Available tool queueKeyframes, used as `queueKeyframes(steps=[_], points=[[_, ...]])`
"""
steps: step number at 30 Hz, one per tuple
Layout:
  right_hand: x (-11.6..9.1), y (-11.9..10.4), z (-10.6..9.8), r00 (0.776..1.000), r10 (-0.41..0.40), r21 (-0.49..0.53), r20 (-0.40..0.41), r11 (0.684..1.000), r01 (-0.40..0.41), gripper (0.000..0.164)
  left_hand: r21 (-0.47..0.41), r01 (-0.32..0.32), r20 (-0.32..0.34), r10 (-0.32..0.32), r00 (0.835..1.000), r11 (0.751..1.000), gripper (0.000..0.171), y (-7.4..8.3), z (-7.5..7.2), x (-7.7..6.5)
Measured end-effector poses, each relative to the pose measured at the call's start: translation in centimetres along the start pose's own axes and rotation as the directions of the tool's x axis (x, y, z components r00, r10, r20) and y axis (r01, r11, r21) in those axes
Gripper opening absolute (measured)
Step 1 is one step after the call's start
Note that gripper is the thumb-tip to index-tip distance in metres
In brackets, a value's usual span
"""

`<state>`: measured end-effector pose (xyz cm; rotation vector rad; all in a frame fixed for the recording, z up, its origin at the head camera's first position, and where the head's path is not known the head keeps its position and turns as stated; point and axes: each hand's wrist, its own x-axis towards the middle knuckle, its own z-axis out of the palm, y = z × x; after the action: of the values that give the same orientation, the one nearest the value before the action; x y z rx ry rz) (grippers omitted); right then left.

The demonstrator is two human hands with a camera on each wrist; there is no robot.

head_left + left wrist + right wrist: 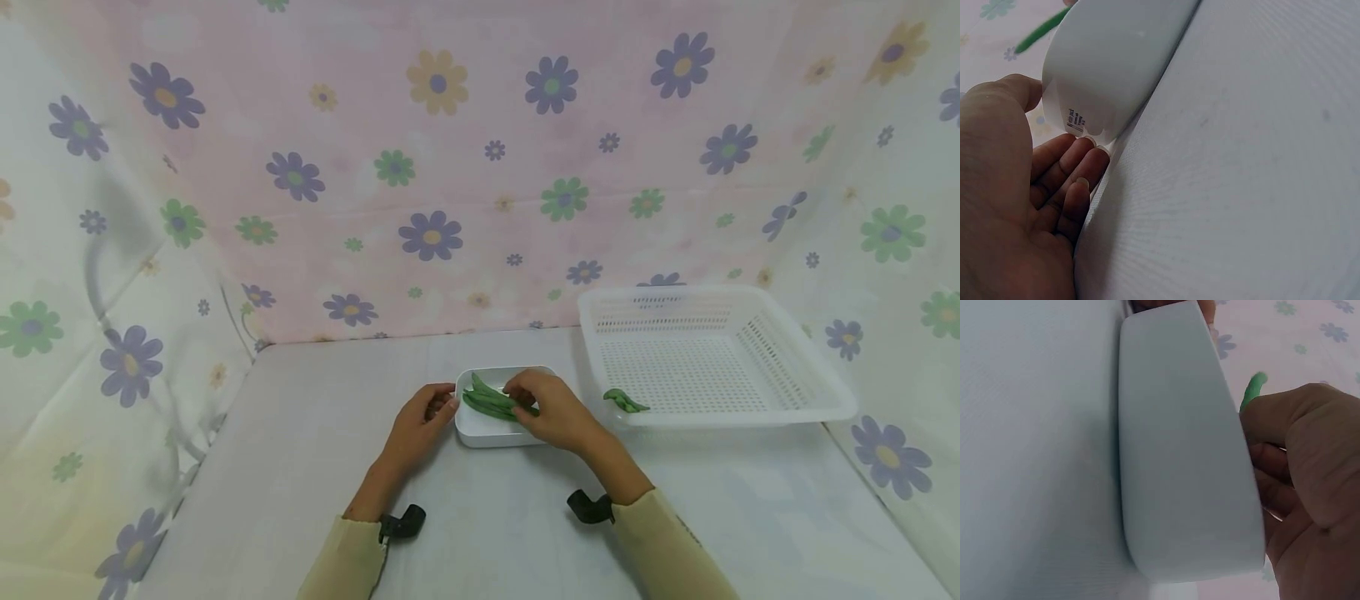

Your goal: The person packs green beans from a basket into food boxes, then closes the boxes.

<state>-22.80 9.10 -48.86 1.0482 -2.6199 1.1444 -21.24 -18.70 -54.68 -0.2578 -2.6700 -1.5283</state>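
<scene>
A small white tray [491, 436] with green beans [487, 402] in it sits on the table in the head view. The right hand [551, 408] reaches over its right side and pinches the beans by their right ends. One bean [1254, 390] shows above the rim beside the thumb in the right wrist view. My left hand [422, 423] is at the tray's left end, its thumb and fingertips touching the end wall. Seen from the left wrist, the fingers [1063, 181] are loosely bent near printed lettering on the tray.
To the right stands a large white perforated basket [806, 367]. Several green beans [624, 401] lie at its near left corner. A white cloth covers the table [315, 417], with flowered cloth walls [480, 183] behind and at both sides.
</scene>
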Motion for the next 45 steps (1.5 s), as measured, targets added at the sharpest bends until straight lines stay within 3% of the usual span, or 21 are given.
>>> queueKeyframes(steps=[23,33,45], points=[[-0.1,0.3,0.3,0.996,0.085,-0.128,0.021,0.988,-0.081,0.016,0.010,-0.011,-0.001,0.011,1.000,1.000,0.044,0.0,0.0,0.0],[-0.2,-0.9,-0.6,0.999,0.022,-0.151,0.028,0.988,-0.018,0.009,0.009,-0.009,-0.002,0.009,1.000,1.000,0.042,0.0,-0.1,-0.1],[-0.6,-4.2,-4.2,0.996,-0.080,-0.074,-0.042,0.994,0.077,0.011,0.007,-0.008,-0.002,0.008,1.000,1.000,0.042,-0.2,0.0,0.0]])
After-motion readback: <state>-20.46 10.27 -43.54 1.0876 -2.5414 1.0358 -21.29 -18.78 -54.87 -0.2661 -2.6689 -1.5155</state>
